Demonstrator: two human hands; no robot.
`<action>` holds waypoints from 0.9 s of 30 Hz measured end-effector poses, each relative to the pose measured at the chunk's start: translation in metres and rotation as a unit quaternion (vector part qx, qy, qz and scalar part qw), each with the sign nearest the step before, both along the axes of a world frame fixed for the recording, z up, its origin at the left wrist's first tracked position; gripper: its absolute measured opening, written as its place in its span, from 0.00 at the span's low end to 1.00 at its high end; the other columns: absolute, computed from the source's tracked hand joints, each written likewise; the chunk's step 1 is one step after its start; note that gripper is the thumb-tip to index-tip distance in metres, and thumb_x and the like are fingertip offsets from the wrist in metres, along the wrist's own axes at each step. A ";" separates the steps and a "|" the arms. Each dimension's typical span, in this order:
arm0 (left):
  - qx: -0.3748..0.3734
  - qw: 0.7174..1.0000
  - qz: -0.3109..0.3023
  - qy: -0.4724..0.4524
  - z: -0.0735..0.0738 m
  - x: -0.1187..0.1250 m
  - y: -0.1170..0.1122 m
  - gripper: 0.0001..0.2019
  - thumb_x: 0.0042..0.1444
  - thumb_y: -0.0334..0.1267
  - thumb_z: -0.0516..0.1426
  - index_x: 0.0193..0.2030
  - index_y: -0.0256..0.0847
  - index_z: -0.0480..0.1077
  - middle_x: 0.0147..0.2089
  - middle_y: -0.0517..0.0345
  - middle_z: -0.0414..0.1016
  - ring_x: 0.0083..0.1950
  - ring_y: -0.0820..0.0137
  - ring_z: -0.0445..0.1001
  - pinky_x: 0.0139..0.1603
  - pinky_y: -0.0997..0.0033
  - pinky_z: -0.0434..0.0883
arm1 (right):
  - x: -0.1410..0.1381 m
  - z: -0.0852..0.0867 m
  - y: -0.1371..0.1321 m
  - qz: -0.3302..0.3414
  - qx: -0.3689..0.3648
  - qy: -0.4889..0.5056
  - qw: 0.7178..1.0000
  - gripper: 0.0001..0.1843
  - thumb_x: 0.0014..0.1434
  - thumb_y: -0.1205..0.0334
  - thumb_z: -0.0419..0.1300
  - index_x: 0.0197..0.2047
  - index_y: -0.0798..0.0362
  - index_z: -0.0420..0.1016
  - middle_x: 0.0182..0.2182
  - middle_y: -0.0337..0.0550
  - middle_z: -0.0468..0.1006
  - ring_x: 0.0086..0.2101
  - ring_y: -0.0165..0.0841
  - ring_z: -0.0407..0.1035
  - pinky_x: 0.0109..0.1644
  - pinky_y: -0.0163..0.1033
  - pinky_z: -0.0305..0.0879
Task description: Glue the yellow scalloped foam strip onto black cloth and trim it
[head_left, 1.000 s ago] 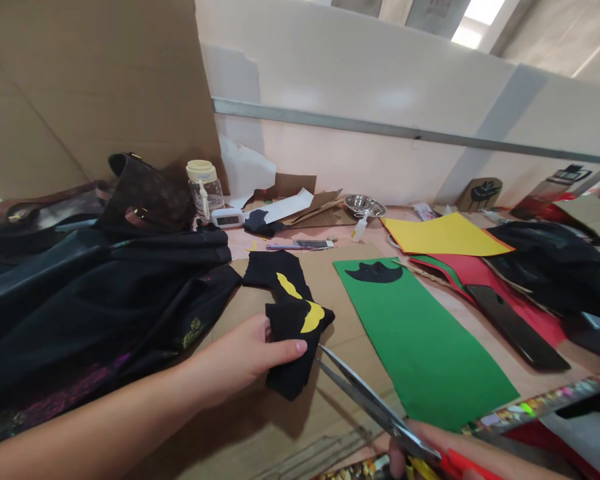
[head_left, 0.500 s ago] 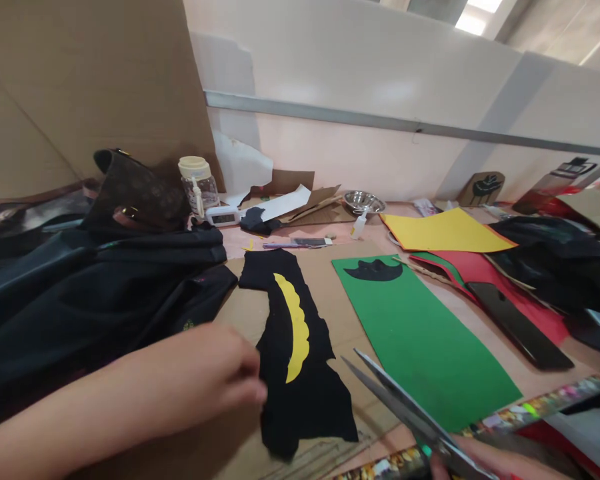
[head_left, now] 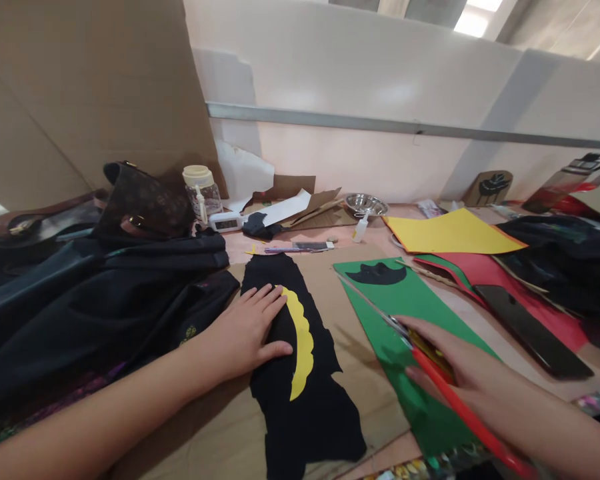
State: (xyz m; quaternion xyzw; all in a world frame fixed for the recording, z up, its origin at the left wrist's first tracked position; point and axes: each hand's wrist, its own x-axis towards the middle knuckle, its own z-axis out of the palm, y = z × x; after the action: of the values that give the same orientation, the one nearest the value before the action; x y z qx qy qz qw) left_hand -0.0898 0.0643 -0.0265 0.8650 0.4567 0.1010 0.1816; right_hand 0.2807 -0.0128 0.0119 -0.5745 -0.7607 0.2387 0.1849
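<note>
My left hand (head_left: pixel 253 327) lies flat with its fingers spread on a ragged piece of black fabric (head_left: pixel 310 430). Its fingertips touch the upper end of a yellow scalloped crescent cutout (head_left: pixel 304 337) lying on that fabric. My right hand (head_left: pixel 455 367) grips a pair of scissors (head_left: pixel 433 363) with red and yellow handles. Their blades look close together and point up and left, above the edge of a green sheet (head_left: pixel 400 313). A black scalloped cutout (head_left: pixel 377 273) rests on the sheet's far end. Beneath the fabric is brown cardboard (head_left: pixel 350 327).
Dark clothing (head_left: pixel 180 267) and a brown bag (head_left: pixel 145 200) lie at left. Along the wall stand a jar (head_left: pixel 200 193), a metal bowl (head_left: pixel 365 205) and a small white bottle (head_left: pixel 361 229). A yellow sheet (head_left: pixel 455 231), red sheets (head_left: pixel 545 300) and a phone (head_left: pixel 533 330) lie at right.
My left hand has gone from curled above the black fabric to lying flat on it. My right hand has brought the scissors up and further into view, over the green sheet.
</note>
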 end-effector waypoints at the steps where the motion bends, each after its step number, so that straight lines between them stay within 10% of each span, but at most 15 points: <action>1: 0.000 1.000 -0.001 0.003 0.002 0.000 -0.002 0.43 0.58 0.64 0.62 0.73 0.40 0.64 0.78 0.38 0.54 0.79 0.41 0.52 0.78 0.39 0.48 | -0.005 -0.002 0.010 0.013 0.002 -0.030 0.999 0.33 0.63 0.55 0.62 0.71 0.42 0.66 0.65 0.51 0.73 0.64 0.53 0.68 0.65 0.58 0.69; 9: 0.013 1.000 -0.008 0.019 -0.005 -0.001 0.005 0.39 0.66 0.64 0.53 0.76 0.43 0.57 0.80 0.46 0.48 0.81 0.46 0.46 0.78 0.40 0.45 | -0.034 -0.021 0.063 0.057 0.040 -0.236 0.969 0.39 0.69 0.61 0.50 0.78 0.69 0.45 0.49 0.67 0.75 0.45 0.52 0.77 0.48 0.55 0.77; 15: 0.027 0.999 0.005 0.045 -0.008 0.001 0.004 0.46 0.64 0.68 0.52 0.77 0.35 0.54 0.80 0.42 0.45 0.81 0.44 0.44 0.78 0.36 0.44 | -0.041 -0.016 0.058 0.087 0.125 -0.261 0.953 0.27 0.70 0.61 0.53 0.67 0.65 0.70 0.49 0.65 0.77 0.48 0.57 0.73 0.53 0.65 0.73; 22: 0.119 0.986 -0.098 0.069 -0.004 0.002 -0.014 0.31 0.75 0.53 0.43 0.75 0.35 0.59 0.79 0.45 0.52 0.79 0.54 0.54 0.77 0.49 0.60 | -0.096 0.009 0.022 0.405 0.206 -0.145 0.879 0.28 0.75 0.49 0.52 0.67 0.60 0.71 0.66 0.49 0.73 0.65 0.40 0.67 0.72 0.43 0.61; 27: 0.118 0.986 -0.087 0.074 -0.015 -0.002 -0.010 0.34 0.74 0.55 0.46 0.76 0.32 0.55 0.78 0.43 0.54 0.78 0.55 0.57 0.76 0.51 0.61 | -0.102 -0.006 0.027 0.457 0.165 -0.168 0.858 0.25 0.76 0.55 0.52 0.68 0.61 0.71 0.67 0.47 0.70 0.66 0.37 0.66 0.73 0.38 0.57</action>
State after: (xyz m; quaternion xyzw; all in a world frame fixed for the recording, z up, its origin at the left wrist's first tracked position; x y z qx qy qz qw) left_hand -0.0918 0.0547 -0.0410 0.9220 0.3765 0.0733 0.0522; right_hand 0.1788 0.0138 0.0057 -0.1548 -0.9855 0.0677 0.0164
